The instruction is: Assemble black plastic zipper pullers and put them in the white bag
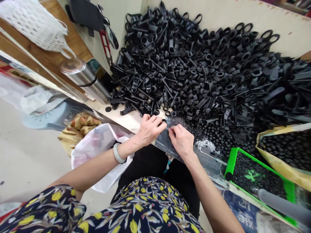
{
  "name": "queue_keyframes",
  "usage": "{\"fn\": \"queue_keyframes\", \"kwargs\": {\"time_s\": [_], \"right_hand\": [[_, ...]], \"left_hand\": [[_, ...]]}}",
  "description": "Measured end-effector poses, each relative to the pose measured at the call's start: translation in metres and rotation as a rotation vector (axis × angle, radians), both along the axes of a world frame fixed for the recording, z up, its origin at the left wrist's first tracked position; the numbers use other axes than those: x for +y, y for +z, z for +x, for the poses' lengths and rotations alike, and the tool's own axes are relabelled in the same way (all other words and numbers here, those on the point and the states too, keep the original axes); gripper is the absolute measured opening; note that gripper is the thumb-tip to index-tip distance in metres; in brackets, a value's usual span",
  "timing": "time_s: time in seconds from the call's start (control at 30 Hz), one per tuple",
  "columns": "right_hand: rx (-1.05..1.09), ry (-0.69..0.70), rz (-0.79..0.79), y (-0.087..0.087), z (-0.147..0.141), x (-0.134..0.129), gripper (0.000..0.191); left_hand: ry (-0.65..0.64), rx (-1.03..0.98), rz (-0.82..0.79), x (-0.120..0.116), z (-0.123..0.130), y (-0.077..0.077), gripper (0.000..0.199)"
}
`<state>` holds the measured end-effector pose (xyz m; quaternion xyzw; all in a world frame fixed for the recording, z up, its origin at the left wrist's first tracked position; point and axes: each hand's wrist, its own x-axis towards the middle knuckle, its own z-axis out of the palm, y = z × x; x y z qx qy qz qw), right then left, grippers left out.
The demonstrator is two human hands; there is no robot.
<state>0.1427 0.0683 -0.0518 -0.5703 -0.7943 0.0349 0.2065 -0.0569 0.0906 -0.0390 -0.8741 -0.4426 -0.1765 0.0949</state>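
My left hand is at the front edge of the workbench, thumb and fingers closed on a small black plastic part that looks like a ring. Just to its right, my right hand has thumb and fingertips pinched together near that part; whatever is between them is too small to make out. Beyond both hands rises a large heap of black plastic parts, with rings, levers and bars mixed together. Tiny dark pieces lie right behind my right hand. Small silvery pins sit in a little pile to its right.
A steel flask stands at left, near red-handled snips. At right are a green tray of small black pieces, a grey handle and a yellow bag of black balls. A white plastic bag hangs below the bench edge.
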Motion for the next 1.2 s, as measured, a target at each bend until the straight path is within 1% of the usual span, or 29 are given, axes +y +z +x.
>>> {"fn": "queue_keyframes", "kwargs": {"time_s": [0.13, 0.23, 0.3, 0.4, 0.53, 0.6, 0.7, 0.77, 0.83, 0.93, 1.0, 1.07, 1.13, 1.2], "right_hand": [[0.020, 0.020, -0.040, 0.007, 0.016, -0.012, 0.023], [0.042, 0.017, -0.059, 0.012, 0.018, -0.013, 0.023], [0.058, 0.019, -0.045, 0.014, 0.013, -0.007, 0.025], [0.043, 0.045, -0.020, 0.015, -0.001, 0.006, 0.029], [-0.126, 0.117, -0.015, 0.017, -0.014, 0.017, 0.029], [-0.195, 0.162, -0.012, 0.017, -0.010, 0.014, 0.029], [-0.223, 0.204, 0.004, 0.017, 0.013, 0.002, 0.030], [-0.183, 0.190, 0.015, 0.017, 0.032, -0.008, 0.032], [-0.113, 0.149, 0.036, 0.016, 0.048, -0.018, 0.031], [0.002, 0.101, 0.076, 0.015, 0.058, -0.030, 0.027], [0.073, 0.092, 0.084, 0.015, 0.054, -0.035, 0.027], [0.155, 0.093, 0.059, 0.017, 0.044, -0.038, 0.027], [0.268, 0.105, -0.006, 0.019, 0.030, -0.037, 0.028], [0.402, 0.104, -0.088, 0.022, 0.018, -0.034, 0.029]], "left_hand": [[0.045, 0.057, -0.062, -0.005, 0.009, 0.004, 0.014], [0.067, 0.027, -0.132, -0.009, 0.010, 0.005, 0.017], [0.075, 0.011, -0.149, -0.011, 0.007, 0.003, 0.017], [0.080, -0.035, -0.128, -0.014, 0.001, 0.000, 0.015], [0.112, -0.129, -0.110, -0.021, -0.002, -0.002, 0.024], [0.157, -0.161, -0.095, -0.025, -0.003, -0.001, 0.030], [0.197, -0.187, -0.104, -0.029, -0.004, 0.000, 0.039], [0.219, -0.192, -0.130, -0.030, -0.004, -0.001, 0.042], [0.251, -0.192, -0.158, -0.029, -0.004, -0.004, 0.041], [0.282, -0.203, -0.184, -0.026, -0.001, -0.010, 0.034], [0.283, -0.228, -0.188, -0.024, 0.001, -0.014, 0.030], [0.280, -0.270, -0.178, -0.023, 0.003, -0.016, 0.027], [0.274, -0.309, -0.158, -0.023, 0.007, -0.015, 0.026], [0.265, -0.334, -0.134, -0.026, 0.011, -0.010, 0.027]]}}
